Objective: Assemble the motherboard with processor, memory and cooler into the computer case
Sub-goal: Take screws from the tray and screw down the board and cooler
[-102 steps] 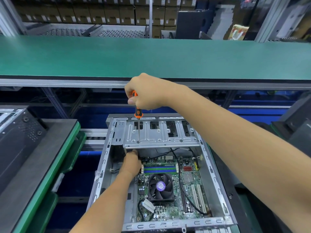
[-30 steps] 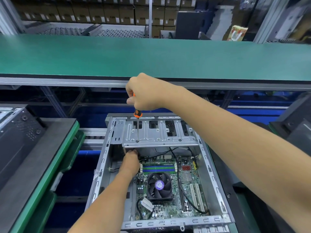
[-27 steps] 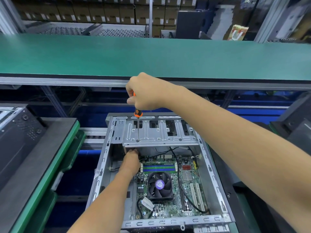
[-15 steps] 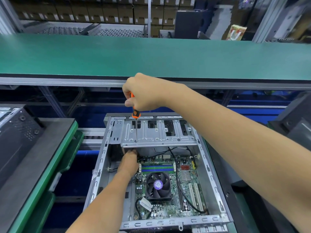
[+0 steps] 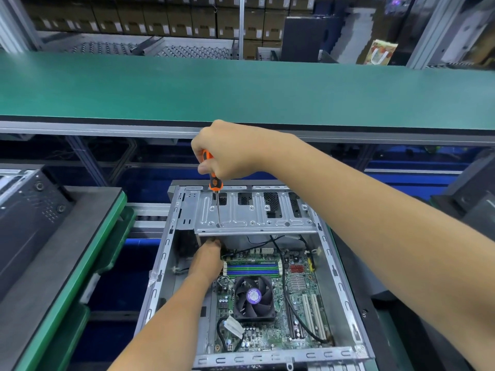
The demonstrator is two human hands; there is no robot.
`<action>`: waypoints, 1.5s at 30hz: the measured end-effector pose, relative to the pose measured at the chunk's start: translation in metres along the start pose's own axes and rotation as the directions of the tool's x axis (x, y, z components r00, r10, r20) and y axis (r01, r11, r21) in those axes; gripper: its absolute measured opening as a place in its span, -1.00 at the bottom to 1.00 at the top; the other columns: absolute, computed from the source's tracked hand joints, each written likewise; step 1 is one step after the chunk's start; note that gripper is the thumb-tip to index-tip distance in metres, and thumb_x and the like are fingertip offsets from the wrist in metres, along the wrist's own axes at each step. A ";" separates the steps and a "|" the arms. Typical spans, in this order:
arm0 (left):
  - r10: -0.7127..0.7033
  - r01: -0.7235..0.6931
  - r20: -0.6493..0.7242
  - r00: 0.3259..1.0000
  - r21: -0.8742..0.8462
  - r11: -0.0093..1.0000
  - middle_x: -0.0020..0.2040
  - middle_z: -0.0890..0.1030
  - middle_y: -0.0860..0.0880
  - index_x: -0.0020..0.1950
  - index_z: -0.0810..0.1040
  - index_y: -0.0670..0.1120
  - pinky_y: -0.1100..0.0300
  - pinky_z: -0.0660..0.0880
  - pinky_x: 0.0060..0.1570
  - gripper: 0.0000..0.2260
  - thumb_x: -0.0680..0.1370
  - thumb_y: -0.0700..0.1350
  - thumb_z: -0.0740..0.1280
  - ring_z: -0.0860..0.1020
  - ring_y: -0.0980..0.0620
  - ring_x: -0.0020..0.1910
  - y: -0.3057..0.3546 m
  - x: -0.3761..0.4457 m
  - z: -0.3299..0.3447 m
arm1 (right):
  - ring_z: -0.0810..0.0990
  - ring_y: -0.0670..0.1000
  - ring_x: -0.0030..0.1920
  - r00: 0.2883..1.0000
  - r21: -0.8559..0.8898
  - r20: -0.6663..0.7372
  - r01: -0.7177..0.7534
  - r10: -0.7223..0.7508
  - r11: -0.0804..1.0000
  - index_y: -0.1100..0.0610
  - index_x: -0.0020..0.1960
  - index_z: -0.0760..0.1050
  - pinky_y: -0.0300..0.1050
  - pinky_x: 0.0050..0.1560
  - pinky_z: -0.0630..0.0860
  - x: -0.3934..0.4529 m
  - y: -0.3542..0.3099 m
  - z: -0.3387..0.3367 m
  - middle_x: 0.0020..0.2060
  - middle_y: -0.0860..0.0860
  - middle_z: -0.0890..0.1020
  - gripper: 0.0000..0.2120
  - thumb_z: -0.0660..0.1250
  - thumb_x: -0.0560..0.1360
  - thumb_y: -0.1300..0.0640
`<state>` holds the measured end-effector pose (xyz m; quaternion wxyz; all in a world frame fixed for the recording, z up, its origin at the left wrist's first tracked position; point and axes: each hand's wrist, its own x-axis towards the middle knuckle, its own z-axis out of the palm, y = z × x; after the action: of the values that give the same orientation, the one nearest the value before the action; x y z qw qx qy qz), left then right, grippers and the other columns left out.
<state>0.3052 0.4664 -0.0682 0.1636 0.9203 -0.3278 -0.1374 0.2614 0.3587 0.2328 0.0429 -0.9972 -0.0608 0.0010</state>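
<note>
The right hand [image 5: 227,149] is closed in a fist around the orange and black handle of a screwdriver [image 5: 213,180], held upright so the thin steel shaft drops straight into a hole at the near left of the drive bay bracket [image 5: 254,214]. Holding it vertical likely lets the tip pass through the bracket to a screw underneath.

The left hand [image 5: 207,259] reaches under the bracket's near edge at the far left corner of the motherboard [image 5: 297,290]. Its fingers are tucked out of sight beneath the metal, so I cannot tell whether they are pinching a screw or just steadying the board. Its place directly below the shaft suggests it guides the tip.

The motherboard lies flat inside the open computer case [image 5: 345,290], which sits at the near centre of the scene. The board is green and densely studded with small components. On it sit the square black cooler [image 5: 254,297] with its curved fan blades and purple hub label, the blue and green memory slots [image 5: 253,269] just beyond it, and a black cable [image 5: 294,311] looping along the right. The processor is presumably under the cooler, hidden.

The case is bare, stamped sheet steel with slotted rims; the bracket is ribbed and punched with vent openings. A matte green work surface [image 5: 241,89] spans the far side.
</note>
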 end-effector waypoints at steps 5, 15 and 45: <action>-0.001 0.002 -0.006 1.000 0.034 0.999 0.11 0.51 -0.15 0.07 0.50 -0.21 0.09 0.51 -0.12 -0.72 0.45 -0.44 0.16 0.55 -0.17 -0.05 0.001 -0.001 0.001 | 0.56 0.12 -0.09 1.000 0.009 0.007 0.000 0.000 1.000 0.11 -0.08 0.50 -0.10 -0.23 0.40 0.003 0.001 -0.002 -0.12 0.04 0.55 -0.85 0.30 0.56 0.03; -0.002 0.004 -0.033 0.999 0.033 0.999 0.07 0.54 -0.15 0.03 0.51 -0.20 0.10 0.49 -0.17 -0.73 0.45 -0.44 0.15 0.55 -0.17 -0.10 0.000 -0.001 0.001 | 0.56 0.12 -0.06 1.000 0.032 -0.010 -0.009 0.009 0.999 0.14 -0.03 0.52 -0.09 -0.23 0.39 0.002 0.004 0.000 -0.12 0.04 0.54 -0.83 0.30 0.57 0.03; -0.065 0.064 -0.044 0.997 -0.021 0.998 -0.05 0.58 -0.18 -0.03 0.52 -0.21 0.13 0.40 -0.29 -0.76 0.43 -0.44 0.16 0.49 -0.15 -0.23 0.003 -0.004 -0.003 | 0.45 0.04 -0.53 0.997 0.046 0.001 -0.072 0.072 0.996 0.33 -0.04 0.52 -0.14 -0.39 0.39 0.001 -0.002 0.000 -0.41 0.15 0.61 -0.62 0.24 0.58 -0.02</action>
<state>0.3012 0.4670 -0.0639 0.1752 0.9315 -0.2930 -0.1254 0.2617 0.3608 0.2334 0.0658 -0.9975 -0.0247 0.0038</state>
